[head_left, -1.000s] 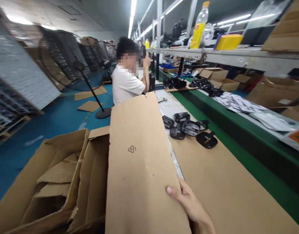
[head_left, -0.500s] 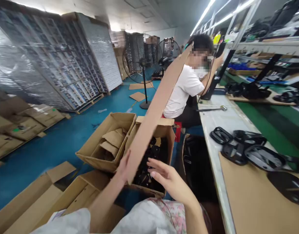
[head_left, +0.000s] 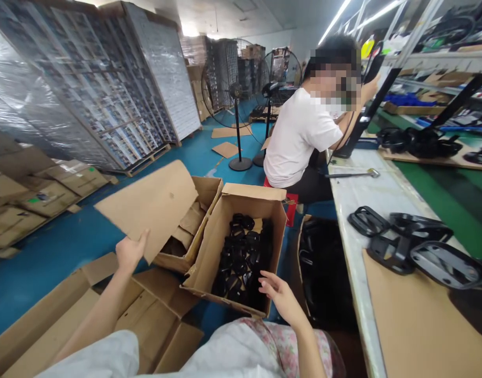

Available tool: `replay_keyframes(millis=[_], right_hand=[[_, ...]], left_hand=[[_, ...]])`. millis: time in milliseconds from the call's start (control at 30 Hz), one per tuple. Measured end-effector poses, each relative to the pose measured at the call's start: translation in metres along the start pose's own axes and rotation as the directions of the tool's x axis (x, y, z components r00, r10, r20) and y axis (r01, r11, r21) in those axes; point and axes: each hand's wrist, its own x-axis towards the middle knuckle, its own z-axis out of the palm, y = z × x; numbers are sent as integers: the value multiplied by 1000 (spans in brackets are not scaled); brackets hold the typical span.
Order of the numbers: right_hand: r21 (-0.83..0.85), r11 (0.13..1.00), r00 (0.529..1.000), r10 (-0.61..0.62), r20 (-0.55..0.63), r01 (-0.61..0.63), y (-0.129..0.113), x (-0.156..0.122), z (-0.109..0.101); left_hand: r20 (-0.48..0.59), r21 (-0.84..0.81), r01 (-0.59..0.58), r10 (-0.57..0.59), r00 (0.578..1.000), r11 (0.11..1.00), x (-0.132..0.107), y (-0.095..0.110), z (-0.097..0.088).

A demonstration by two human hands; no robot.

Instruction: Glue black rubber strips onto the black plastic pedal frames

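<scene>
My left hand [head_left: 129, 251] grips the near edge of a flat cardboard sheet [head_left: 154, 202], held out over an open carton stuffed with cardboard scraps [head_left: 203, 197]. My right hand [head_left: 278, 296] hovers with its fingers apart and empty at the near rim of a second open carton [head_left: 246, 195]. That carton holds several black plastic parts [head_left: 241, 260].
A seated person in a white shirt [head_left: 301, 139] works at the bench ahead. The bench [head_left: 351, 197] on the right carries several black parts [head_left: 406, 239] and a cardboard sheet [head_left: 421, 325]. Flattened boxes [head_left: 47, 310] lie on the blue floor at left. Two pedestal fans [head_left: 237, 94] and wrapped pallets [head_left: 79, 89] stand behind.
The cardboard sheet went from lying on the bench under my right hand to my left hand, which swung it left over the scrap carton. My right hand let go.
</scene>
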Motion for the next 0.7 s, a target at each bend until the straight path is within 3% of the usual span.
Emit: replay_keyframes(millis=[67, 133, 300, 400, 467, 600, 700], right_hand=[[17, 1000, 999, 2, -33, -1, 11, 7, 2], [25, 1000, 998, 8, -56, -6, 21, 11, 4], [65, 997, 991, 42, -125, -34, 40, 8, 1], [111, 993, 982, 55, -181, -35, 45, 3, -3], [140, 990, 975, 59, -213, -29, 47, 2, -4], [179, 984, 962, 70, -266, -22, 51, 3, 1], [188, 982, 957, 77, -280, -24, 53, 4, 2]], left_hand=[[107, 90, -17, 8, 994, 996, -1, -11, 6], [147, 87, -33, 20, 989, 996, -1, -8, 16], [144, -34, -142, 146, 979, 989, 17, 37, 51], [136, -66, -161, 168, 976, 985, 25, 66, 76], [140, -80, -151, 162, 977, 985, 21, 74, 89], [279, -58, -62, 76, 957, 996, -9, 57, 105], [457, -11, 24, -16, 890, 1000, -30, 37, 111]])
